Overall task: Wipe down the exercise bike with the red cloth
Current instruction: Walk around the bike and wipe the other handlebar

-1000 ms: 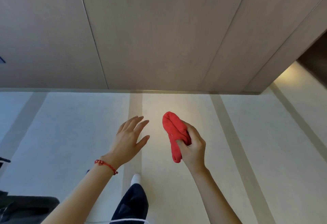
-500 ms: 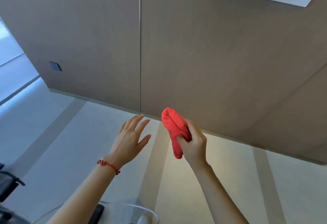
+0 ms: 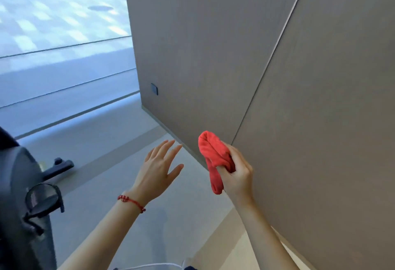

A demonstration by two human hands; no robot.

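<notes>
The right hand is closed around a bunched red cloth of soft fabric, and it holds the cloth in the air in front of a tall grey-brown wall panel. The top of the cloth makes a rounded fold above the fingers, and one end hangs down under the thumb. The left hand is open and holds nothing; its fingers are spread a little and point up and away, with the back of the hand toward the camera. A thin red bead bracelet sits on the left wrist. The two hands are near each other but do not touch. The dark grey exercise bike is at the left edge of the view, well apart from the cloth, and only a part of its body shows there, with a black round frame on its side. One dark foot bar of the bike rests on the pale grey floor. Behind the floor there is a large bright window.
</notes>
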